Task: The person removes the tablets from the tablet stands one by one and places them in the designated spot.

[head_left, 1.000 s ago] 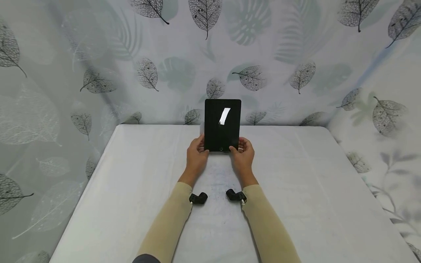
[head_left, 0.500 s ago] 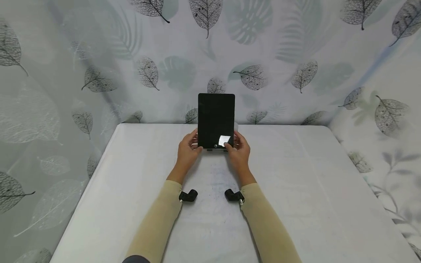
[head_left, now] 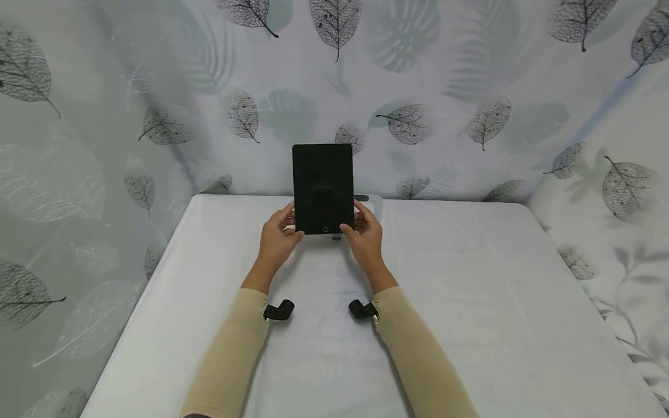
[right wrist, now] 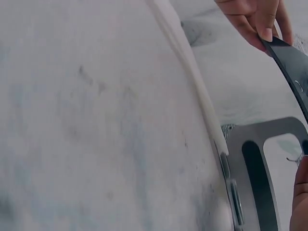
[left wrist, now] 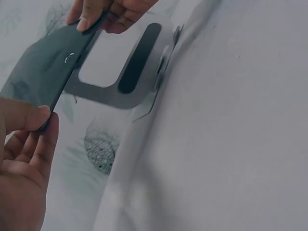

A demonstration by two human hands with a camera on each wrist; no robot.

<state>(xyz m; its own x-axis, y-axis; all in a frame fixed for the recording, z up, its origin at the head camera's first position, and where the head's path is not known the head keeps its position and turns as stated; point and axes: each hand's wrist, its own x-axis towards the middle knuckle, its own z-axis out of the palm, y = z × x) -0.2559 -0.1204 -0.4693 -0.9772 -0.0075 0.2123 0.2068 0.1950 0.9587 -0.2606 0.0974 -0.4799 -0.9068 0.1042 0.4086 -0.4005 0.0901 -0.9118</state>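
Upright in both hands is a black tablet (head_left: 323, 188) with a round home button, its dark screen facing me. My left hand (head_left: 275, 238) pinches its lower left edge, thumb in front and fingers behind. At the lower right edge my right hand (head_left: 364, 239) does the same. Behind the tablet stands a grey tablet stand (left wrist: 103, 95) with a large cutout, a dark pad strip and small lips along its front. The tablet hides most of it in the head view; its right corner shows beside the right hand. A gap separates tablet and stand in the left wrist view.
A white-covered table (head_left: 470, 302) spreads under the forearms, its back edge just beyond the stand. Leaf-printed cloth (head_left: 444, 69) hangs behind and on both sides. Black wrist cameras (head_left: 279, 310) sit on both sleeves.
Both hands have carried the tablet left and slightly up, away from in front of the stand's right part, whose corner now shows. The bright reflection on the screen has gone.
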